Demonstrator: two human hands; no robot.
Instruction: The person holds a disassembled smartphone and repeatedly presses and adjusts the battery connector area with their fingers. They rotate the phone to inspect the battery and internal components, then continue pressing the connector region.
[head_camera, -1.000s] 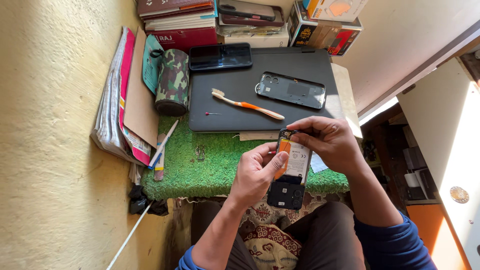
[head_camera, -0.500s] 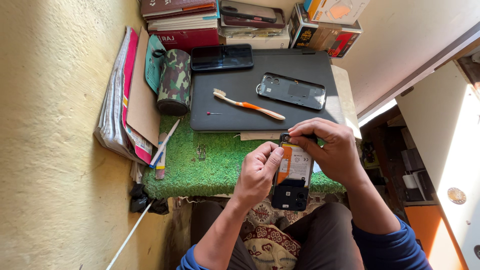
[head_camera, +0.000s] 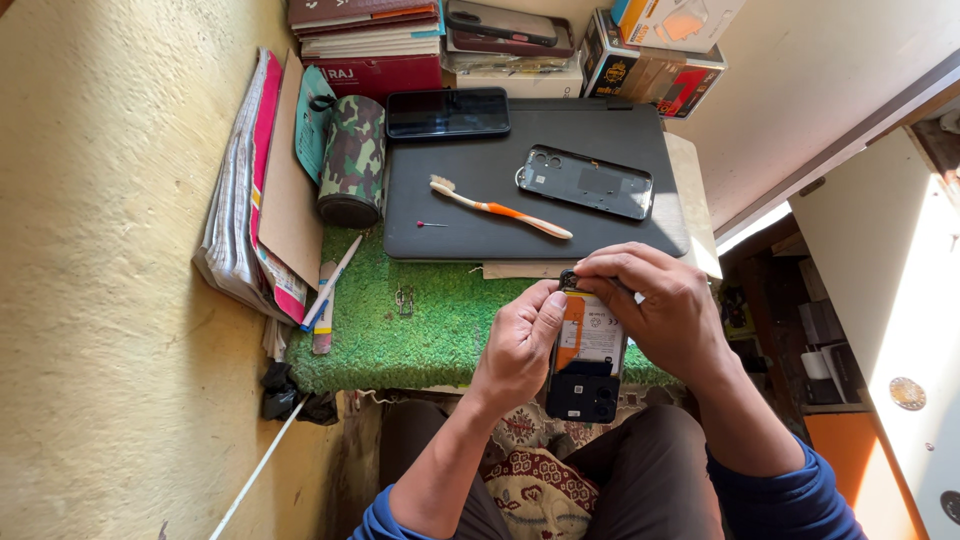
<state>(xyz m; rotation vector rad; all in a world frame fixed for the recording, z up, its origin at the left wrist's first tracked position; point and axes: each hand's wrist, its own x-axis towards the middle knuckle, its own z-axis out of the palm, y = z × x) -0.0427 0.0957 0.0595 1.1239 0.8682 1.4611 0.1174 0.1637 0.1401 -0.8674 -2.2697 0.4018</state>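
Observation:
I hold an opened phone (head_camera: 587, 355) with its back removed, showing an orange and white battery and a black camera block. My left hand (head_camera: 520, 345) grips its left side. My right hand (head_camera: 655, 305) covers its far end, fingertips pinched at the top edge. The phone hovers over the near edge of a green mat (head_camera: 400, 325). Its black back cover (head_camera: 585, 182) lies on a closed dark laptop (head_camera: 470, 215), beside an orange and white toothbrush (head_camera: 500, 208).
A second phone (head_camera: 447, 112) lies face up at the laptop's far left. A camouflage roll case (head_camera: 352, 160) stands left of it, by stacked papers (head_camera: 250, 190). Books and boxes (head_camera: 640, 60) line the back. A pen (head_camera: 330, 283) and a small pin (head_camera: 430, 224) lie nearby.
Both hands and the opened phone have stayed nearly in place; my right fingers shifted slightly along the phone's top edge. The camera view moved a little.

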